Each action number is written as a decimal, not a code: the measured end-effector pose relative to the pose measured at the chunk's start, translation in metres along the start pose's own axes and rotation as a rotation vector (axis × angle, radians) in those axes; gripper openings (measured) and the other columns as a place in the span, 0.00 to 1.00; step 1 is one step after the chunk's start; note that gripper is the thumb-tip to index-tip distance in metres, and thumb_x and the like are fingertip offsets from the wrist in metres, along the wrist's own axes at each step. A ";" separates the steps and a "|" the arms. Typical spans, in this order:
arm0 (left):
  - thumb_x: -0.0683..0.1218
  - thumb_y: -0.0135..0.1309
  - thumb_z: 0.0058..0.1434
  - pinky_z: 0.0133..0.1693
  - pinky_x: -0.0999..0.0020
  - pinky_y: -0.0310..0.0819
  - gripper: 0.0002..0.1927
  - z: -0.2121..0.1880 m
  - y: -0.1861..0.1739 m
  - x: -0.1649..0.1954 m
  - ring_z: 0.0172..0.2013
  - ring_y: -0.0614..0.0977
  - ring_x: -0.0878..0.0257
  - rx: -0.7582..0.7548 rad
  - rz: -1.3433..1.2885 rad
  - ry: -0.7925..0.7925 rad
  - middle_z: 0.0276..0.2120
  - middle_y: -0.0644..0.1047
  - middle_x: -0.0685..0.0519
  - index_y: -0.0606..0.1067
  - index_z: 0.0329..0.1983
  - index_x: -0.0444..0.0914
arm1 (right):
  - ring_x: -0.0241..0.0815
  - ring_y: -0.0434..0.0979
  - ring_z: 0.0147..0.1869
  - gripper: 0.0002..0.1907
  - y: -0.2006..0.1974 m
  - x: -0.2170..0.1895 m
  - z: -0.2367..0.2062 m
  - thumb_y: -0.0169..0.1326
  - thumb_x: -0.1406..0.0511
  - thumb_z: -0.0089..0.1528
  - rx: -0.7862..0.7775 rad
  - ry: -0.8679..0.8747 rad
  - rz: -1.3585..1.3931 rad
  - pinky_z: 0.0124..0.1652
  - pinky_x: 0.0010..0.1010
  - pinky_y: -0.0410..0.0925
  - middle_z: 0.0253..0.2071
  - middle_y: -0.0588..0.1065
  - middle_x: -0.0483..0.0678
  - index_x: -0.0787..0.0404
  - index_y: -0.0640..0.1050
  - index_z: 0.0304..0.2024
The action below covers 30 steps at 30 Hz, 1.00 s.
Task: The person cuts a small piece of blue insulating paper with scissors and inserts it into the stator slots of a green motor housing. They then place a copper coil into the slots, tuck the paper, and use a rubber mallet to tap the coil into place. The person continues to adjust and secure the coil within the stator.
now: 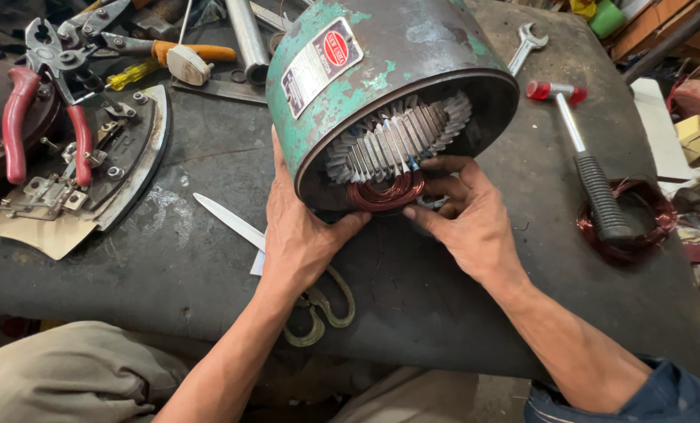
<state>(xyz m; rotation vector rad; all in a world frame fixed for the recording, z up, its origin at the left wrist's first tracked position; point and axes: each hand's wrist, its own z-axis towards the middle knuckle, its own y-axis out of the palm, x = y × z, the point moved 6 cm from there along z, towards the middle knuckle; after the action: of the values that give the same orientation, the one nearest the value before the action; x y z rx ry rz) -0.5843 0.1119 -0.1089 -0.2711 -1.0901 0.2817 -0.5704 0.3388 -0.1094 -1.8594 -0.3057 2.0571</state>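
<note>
A large green, worn motor housing [350, 70] lies on its side on the dark workbench [170, 258], its open end facing me with slotted stator laminations and a copper wire coil [387, 192] at the bottom. My left hand [299, 231] grips the lower left rim of the housing. My right hand [463, 215] reaches into the opening, fingers pressed on the copper coil.
Scissors [318, 305] lie under my left wrist. A rubber-headed mallet [581, 149] and a loose copper wire coil [628, 219] sit to the right, with a spanner [526, 43] behind. Red-handled pliers [21, 110], an iron soleplate [122, 164] and screwdrivers [154, 59] lie at the left.
</note>
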 end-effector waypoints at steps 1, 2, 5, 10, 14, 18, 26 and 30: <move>0.47 0.74 0.44 0.70 0.51 0.55 0.58 0.000 0.000 0.001 0.73 0.60 0.38 -0.003 0.018 0.007 0.76 0.47 0.33 0.56 0.75 0.34 | 0.23 0.71 0.28 0.31 0.000 -0.001 0.000 0.68 0.74 0.53 0.002 -0.005 -0.026 0.28 0.18 0.66 0.41 0.83 0.49 0.62 0.72 0.57; 0.47 0.75 0.44 0.70 0.51 0.55 0.57 0.000 0.000 0.001 0.73 0.60 0.38 -0.007 0.037 0.015 0.76 0.47 0.33 0.57 0.74 0.34 | 0.24 0.70 0.28 0.31 -0.001 -0.003 0.001 0.68 0.74 0.53 0.005 -0.010 -0.052 0.29 0.19 0.66 0.41 0.83 0.49 0.62 0.72 0.57; 0.47 0.76 0.43 0.70 0.51 0.57 0.55 0.001 0.000 0.003 0.72 0.62 0.39 0.005 0.028 0.022 0.77 0.48 0.34 0.60 0.73 0.35 | 0.25 0.73 0.28 0.33 -0.002 -0.013 0.000 0.70 0.72 0.51 0.014 -0.056 -0.143 0.29 0.20 0.68 0.43 0.83 0.49 0.62 0.72 0.57; 0.47 0.78 0.41 0.70 0.52 0.58 0.57 0.002 0.000 0.003 0.72 0.63 0.39 0.016 0.046 0.031 0.76 0.50 0.34 0.61 0.72 0.35 | 0.31 0.79 0.29 0.29 -0.006 -0.039 -0.008 0.73 0.68 0.46 0.108 -0.311 -0.507 0.30 0.25 0.70 0.47 0.81 0.46 0.61 0.76 0.48; 0.47 0.78 0.39 0.69 0.52 0.58 0.58 0.001 -0.002 0.002 0.71 0.63 0.39 0.040 0.021 0.039 0.76 0.49 0.33 0.59 0.73 0.34 | 0.37 0.80 0.30 0.17 -0.003 -0.051 -0.014 0.74 0.64 0.48 0.164 -0.524 -0.690 0.31 0.29 0.71 0.45 0.79 0.45 0.58 0.81 0.36; 0.48 0.78 0.40 0.70 0.53 0.59 0.60 -0.001 -0.003 0.002 0.72 0.64 0.40 0.044 -0.025 0.021 0.76 0.52 0.34 0.57 0.74 0.34 | 0.42 0.81 0.38 0.15 0.001 -0.061 -0.025 0.74 0.61 0.51 0.218 -0.756 -0.805 0.37 0.33 0.71 0.41 0.78 0.42 0.57 0.83 0.37; 0.49 0.80 0.38 0.69 0.52 0.59 0.58 -0.004 -0.009 0.009 0.71 0.63 0.38 0.054 0.067 0.077 0.75 0.51 0.31 0.62 0.71 0.35 | 0.42 0.79 0.36 0.12 0.006 -0.071 -0.035 0.73 0.61 0.52 0.242 -0.882 -0.900 0.35 0.34 0.69 0.36 0.78 0.40 0.54 0.84 0.35; 0.50 0.78 0.37 0.68 0.52 0.60 0.64 -0.006 -0.011 0.005 0.69 0.66 0.40 0.061 -0.014 0.004 0.74 0.55 0.33 0.55 0.74 0.32 | 0.43 0.79 0.36 0.09 0.011 -0.080 -0.040 0.69 0.64 0.55 0.194 -0.927 -0.972 0.35 0.33 0.70 0.37 0.79 0.41 0.55 0.83 0.36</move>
<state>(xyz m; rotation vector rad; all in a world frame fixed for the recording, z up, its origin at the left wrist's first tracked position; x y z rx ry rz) -0.5758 0.1031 -0.1032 -0.2096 -1.0774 0.3008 -0.5255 0.2944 -0.0448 -0.3314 -0.9511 1.9006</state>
